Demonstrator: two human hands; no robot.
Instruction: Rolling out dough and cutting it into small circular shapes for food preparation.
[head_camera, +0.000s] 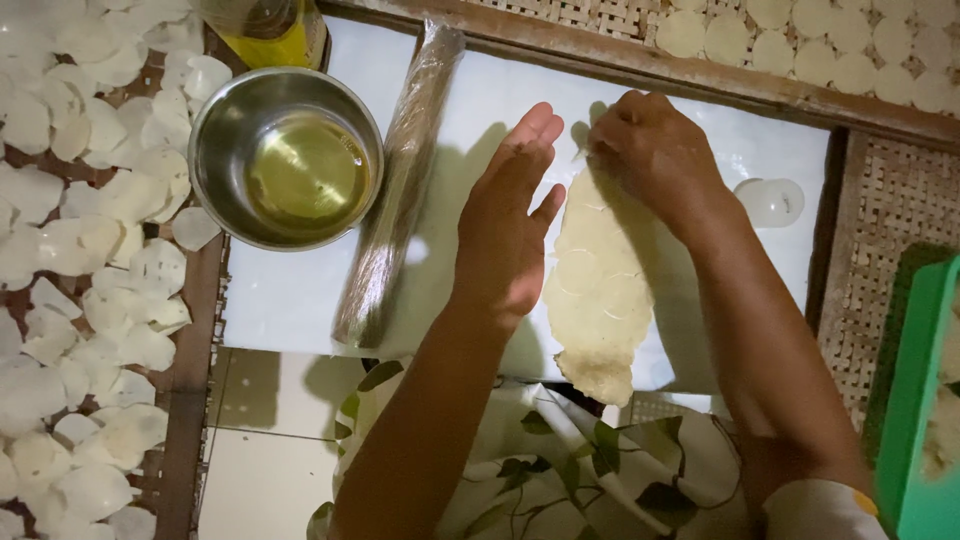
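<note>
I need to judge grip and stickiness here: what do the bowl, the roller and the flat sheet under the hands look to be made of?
Bowl: polished metal, probably steel, with bright reflections and yellow oil inside. Roller: a cylinder wrapped in glossy, crinkled clear film; core unclear. Sheet: pale, matte, soft dough, with pressed circles showing.

Open white tabletop (300, 300) between the wrapped rolling pin (398, 190) and the dough sheet (598, 290); also right of the dough, except a small round cutter (770, 200). Left side blocked: steel oil bowl (286, 158), oil bottle (268, 30). Green tray (915, 400) walls off far right.
</note>
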